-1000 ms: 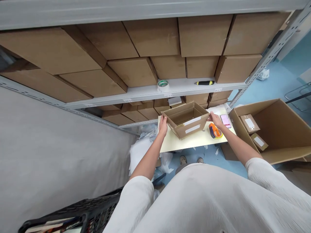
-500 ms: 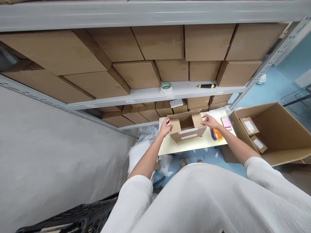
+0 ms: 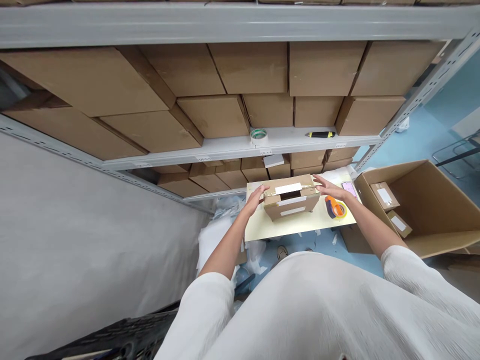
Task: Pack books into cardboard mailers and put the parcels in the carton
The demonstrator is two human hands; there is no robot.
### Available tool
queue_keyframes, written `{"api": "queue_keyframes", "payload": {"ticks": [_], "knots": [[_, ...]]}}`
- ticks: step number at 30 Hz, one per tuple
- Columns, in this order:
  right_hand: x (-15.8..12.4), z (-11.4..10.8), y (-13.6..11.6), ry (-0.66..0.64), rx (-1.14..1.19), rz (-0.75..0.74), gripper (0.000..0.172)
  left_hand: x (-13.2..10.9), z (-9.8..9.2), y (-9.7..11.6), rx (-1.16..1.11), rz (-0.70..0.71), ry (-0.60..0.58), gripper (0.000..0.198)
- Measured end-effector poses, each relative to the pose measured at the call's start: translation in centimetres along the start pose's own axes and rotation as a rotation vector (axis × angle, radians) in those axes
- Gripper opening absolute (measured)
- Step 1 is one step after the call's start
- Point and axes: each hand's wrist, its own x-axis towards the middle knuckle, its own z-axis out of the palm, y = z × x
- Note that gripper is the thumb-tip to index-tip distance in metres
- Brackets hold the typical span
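A cardboard box (image 3: pixel 292 204) stands on the pale table with white labels on its near side. Its far top flap (image 3: pixel 304 181), which bears a white strip, leans inward over the top. A dark gap still shows between this flap and the near edge. At the box's left end, my left hand (image 3: pixel 255 200) has its fingers stretched out against the upper corner. My right hand (image 3: pixel 327 188) is at the other end, fingers extended and apart by the flap's right edge. An orange tape dispenser (image 3: pixel 335 207) with yellow tape sits below my right forearm.
The pale table (image 3: pixel 262 231) also bears a phone (image 3: pixel 349 189). At right stands a large open carton (image 3: pixel 442 210) holding two small labelled boxes. The shelf ahead carries stacked cartons, a tape roll (image 3: pixel 258 135) and a yellow-black cutter (image 3: pixel 320 134). Plastic wrap (image 3: pixel 215 240) lies left of the table.
The box's far flap has come inward over the side flaps, covering most of the opening. Both hands have gone from bent fingers to stretched fingers at the box's ends.
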Motion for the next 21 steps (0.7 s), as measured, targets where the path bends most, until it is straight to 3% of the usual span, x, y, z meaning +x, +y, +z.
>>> {"api": "queue_keyframes", "payload": {"ticks": [3,5,10,15,21], "knots": [[0.3,0.1,-0.3,-0.082,-0.014,-0.014,0.12,-0.6,-0.4,0.5,0.011,-0.016,-0.051,0.069],[0.8,0.4,-0.2,-0.049,-0.041,-0.011,0.123,-0.7,-0.5,0.5,0.021,-0.026,-0.067,0.072],[2.6,1.7,1.4,0.206,-0.108,0.037,0.106,-0.8,-0.3,-0.3,0.041,-0.014,-0.081,0.073],[4.0,2.8,2.9,0.204,-0.082,-0.02,0.101,-0.5,0.7,-0.8,0.175,0.124,-0.114,0.096],[5.0,3.0,3.1,0.258,-0.09,-0.088,0.103,1.1,1.0,-0.9,0.177,0.195,-0.057,0.09]]}}
